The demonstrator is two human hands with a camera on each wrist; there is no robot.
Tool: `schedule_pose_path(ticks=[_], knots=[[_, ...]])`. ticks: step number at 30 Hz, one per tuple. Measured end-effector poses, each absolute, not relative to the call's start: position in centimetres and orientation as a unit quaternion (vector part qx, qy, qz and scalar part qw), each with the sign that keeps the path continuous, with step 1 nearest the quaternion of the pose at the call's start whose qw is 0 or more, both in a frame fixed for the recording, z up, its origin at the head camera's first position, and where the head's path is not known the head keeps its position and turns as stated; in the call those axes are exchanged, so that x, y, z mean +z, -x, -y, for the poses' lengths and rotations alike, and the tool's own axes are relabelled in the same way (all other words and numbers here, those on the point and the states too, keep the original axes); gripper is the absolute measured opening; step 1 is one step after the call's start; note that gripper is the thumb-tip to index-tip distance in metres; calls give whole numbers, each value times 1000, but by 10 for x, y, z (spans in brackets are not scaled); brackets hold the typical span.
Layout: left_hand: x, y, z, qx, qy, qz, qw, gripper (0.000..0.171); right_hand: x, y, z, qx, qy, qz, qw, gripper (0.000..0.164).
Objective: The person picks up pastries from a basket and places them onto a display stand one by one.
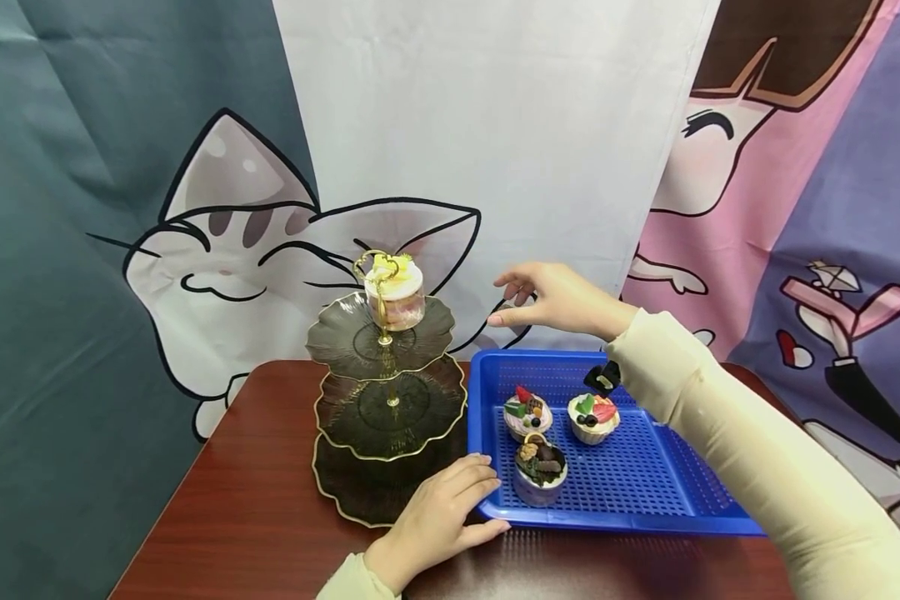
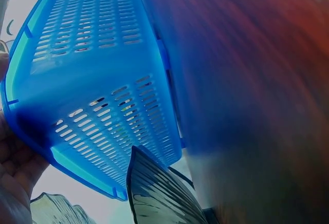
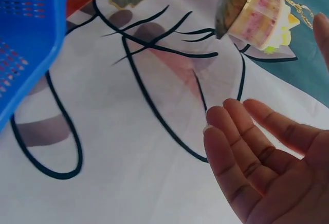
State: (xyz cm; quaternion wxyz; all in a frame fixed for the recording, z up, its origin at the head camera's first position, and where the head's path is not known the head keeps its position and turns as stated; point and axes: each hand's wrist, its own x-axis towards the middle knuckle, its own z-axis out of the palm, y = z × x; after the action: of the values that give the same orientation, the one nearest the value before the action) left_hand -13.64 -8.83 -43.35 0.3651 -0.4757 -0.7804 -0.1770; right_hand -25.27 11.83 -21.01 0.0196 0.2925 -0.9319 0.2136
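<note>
Cream sleeve fabric (image 1: 765, 483) is located nearest the camera, at the lower right, and is worn on the right arm. One layered cake cup (image 1: 405, 307) with a yellow topping is seated upright on the top tier of a three-tier stand (image 1: 360, 421), beside the gold post (image 1: 385, 340). The right hand (image 1: 558, 296) is suspended in the air, to the right of the cake cup and above the rear left part of a blue basket (image 1: 615, 523); its fingers are loosely bent, its thumb is held apart from them, and nothing is gripped. The left hand (image 1: 438, 500) is placed at the near left corner of the basket, with its fingers extended and touching the rim. Three dessert cups are contained in the left part of the basket: a pink-creamed cup (image 1: 525, 419), a strawberry-topped cup (image 1: 594, 421) to its right, and a dark-topped cup (image 1: 538, 483) nearest the front wall. Stand and basket are positioned side by side on a reddish-brown table (image 1: 232, 475). Behind them, a fabric backdrop (image 1: 495, 100) is hung, on which a smiling cat (image 1: 217, 333) is printed at the left.
</note>
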Motion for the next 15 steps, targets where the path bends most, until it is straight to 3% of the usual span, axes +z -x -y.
schedule_pose_path(ticks=[15], knots=[[-433, 137, 88, -182, 478, 777, 366, 40, -245, 233, -146, 234, -284, 930, 9, 53]])
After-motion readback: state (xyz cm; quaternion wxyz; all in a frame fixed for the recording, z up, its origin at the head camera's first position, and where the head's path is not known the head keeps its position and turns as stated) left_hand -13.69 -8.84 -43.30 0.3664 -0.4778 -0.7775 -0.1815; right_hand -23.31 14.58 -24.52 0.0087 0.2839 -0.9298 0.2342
